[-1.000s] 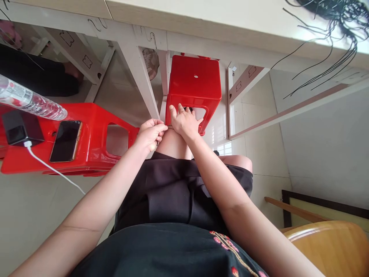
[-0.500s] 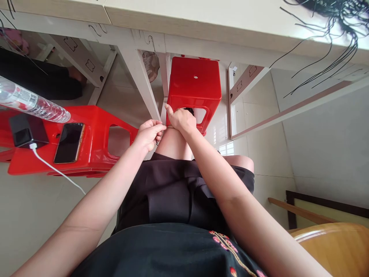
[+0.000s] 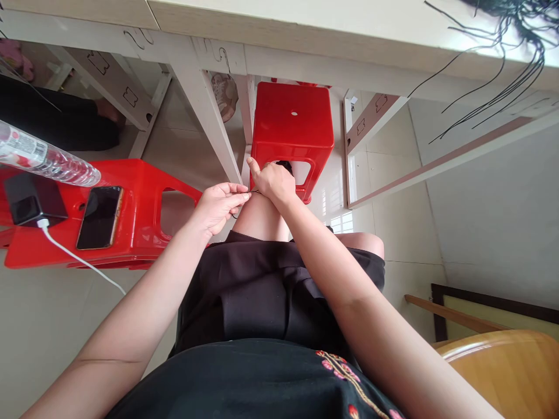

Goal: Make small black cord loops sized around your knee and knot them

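My left hand [image 3: 220, 206] is beside the bare thigh, its thumb and forefinger pinched on a thin black cord [image 3: 254, 191]. The cord runs across the top of the leg [image 3: 257, 218] and passes under my right hand. Palm down, my right hand [image 3: 275, 181] lies over the knee with its thumb stretched out; its other fingers are mostly hidden behind the back of the hand. A short dark end of cord hangs below the left fingers.
A red stool [image 3: 292, 116] stands ahead under the pale table [image 3: 271, 29]. On another red stool [image 3: 131, 203] at left lie a bottle [image 3: 56, 160], a phone [image 3: 99, 217] and a black charger [image 3: 32, 198] with a white cable. Black cords [image 3: 519, 52] hang off the table edge.
My left hand has shifted slightly left and its fingers have straightened around the cord. My right hand stays on the knee. The view has moved a little.
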